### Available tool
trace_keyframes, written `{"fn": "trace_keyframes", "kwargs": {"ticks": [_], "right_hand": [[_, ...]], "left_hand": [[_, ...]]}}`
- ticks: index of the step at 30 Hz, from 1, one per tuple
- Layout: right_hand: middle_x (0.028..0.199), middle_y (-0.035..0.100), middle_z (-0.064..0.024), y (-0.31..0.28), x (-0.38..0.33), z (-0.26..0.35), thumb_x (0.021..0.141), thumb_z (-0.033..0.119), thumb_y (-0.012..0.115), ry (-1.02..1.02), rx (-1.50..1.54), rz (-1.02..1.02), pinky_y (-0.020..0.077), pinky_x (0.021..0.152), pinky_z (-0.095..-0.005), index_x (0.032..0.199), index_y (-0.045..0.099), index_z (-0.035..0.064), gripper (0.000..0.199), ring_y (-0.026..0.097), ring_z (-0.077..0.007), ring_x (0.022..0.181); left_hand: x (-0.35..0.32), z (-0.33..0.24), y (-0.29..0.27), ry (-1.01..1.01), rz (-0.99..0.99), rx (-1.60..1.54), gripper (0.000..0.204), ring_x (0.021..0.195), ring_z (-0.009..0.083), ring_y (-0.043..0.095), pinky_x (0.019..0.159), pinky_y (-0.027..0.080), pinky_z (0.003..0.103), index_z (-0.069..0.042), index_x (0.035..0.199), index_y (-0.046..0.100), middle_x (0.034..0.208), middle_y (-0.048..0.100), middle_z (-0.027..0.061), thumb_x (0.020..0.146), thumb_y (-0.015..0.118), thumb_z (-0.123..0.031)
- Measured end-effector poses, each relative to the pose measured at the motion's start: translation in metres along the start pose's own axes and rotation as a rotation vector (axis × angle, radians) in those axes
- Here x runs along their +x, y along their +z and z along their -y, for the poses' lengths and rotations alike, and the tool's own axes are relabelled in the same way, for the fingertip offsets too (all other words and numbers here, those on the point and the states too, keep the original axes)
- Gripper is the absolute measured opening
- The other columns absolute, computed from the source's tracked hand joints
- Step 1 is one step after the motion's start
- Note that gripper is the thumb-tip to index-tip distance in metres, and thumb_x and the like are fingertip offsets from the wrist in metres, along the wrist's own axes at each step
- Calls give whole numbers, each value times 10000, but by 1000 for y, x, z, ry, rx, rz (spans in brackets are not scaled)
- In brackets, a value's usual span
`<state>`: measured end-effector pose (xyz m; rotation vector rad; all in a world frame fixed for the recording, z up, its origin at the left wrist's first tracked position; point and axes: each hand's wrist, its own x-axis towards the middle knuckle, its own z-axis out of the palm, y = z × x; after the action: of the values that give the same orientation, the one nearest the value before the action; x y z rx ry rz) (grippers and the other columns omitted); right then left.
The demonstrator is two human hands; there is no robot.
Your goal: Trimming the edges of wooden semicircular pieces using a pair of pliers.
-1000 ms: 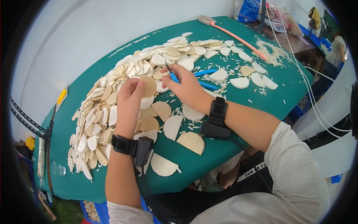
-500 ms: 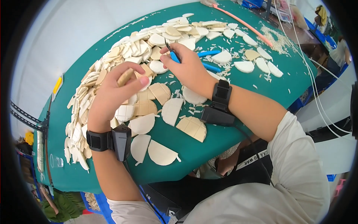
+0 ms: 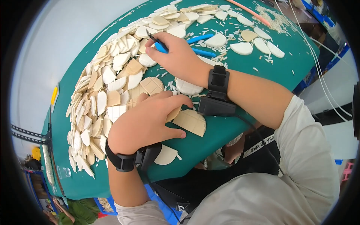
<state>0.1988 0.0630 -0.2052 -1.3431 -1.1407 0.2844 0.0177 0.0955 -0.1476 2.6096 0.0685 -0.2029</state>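
Observation:
My left hand (image 3: 146, 116) is over the near pieces, thumb and index finger spread wide. In the gap below them shows a tan piece (image 3: 173, 114), partly hidden by the hand and touching a scored tan half-round piece (image 3: 190, 122). Closed around a blue tool with a dark pointed tip (image 3: 160, 46), my right hand (image 3: 174, 52) is above the pile; its fingers hide much of the tool. Beyond its wrist, two blue handles (image 3: 202, 38) lie on the table, their other end hidden. White half-round pieces (image 3: 188, 87) lie beneath the right wrist.
A heap of thin white and tan pieces (image 3: 120, 60) curves along the green table (image 3: 150, 180). Loose half-rounds (image 3: 241, 48) and small slivers (image 3: 221, 58) are scattered right. An orange rod (image 3: 249, 13) lies far right; a yellow-handled cutter (image 3: 54, 94) lies at the left edge.
My left hand has moved right and nearer, turned palm down and spread its fingers; the tan piece it pinched is now low over the near pieces. The right hand still holds the blue tool.

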Motion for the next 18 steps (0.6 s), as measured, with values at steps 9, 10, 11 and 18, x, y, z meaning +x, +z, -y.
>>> {"fn": "trace_keyframes", "kwargs": {"ticks": [9,10,11,18], "right_hand": [[813,604,-50,0,3,0,963,285,663,-14,-21,-32,461,679,-311,1052,645,40,261,527,-133,737],[813,604,-50,0,3,-1,963,285,663,-14,-21,-33,461,679,-311,1052,645,40,261,527,-133,737],[813,604,-52,0,3,-1,959,286,666,-13,-13,-27,461,680,-314,1051,645,38,265,531,-136,741],[800,596,-42,1,5,-4,938,291,675,-74,-34,-33,450,667,-309,1053,650,33,284,518,-128,730]], "left_hand": [[3,-4,4,10,-87,78,402,965,324,589,925,428,394,-95,1081,645,1055,647,91,759,835,-244],[3,-4,4,10,-87,79,402,965,324,589,925,428,394,-95,1081,645,1055,647,91,759,835,-244],[3,-4,3,-16,-113,74,390,959,306,597,891,446,381,-77,1059,650,1031,649,90,764,833,-255],[-1,16,-18,-114,-379,-739,242,869,77,598,780,465,241,-34,1022,674,908,644,5,895,742,-229]]}}
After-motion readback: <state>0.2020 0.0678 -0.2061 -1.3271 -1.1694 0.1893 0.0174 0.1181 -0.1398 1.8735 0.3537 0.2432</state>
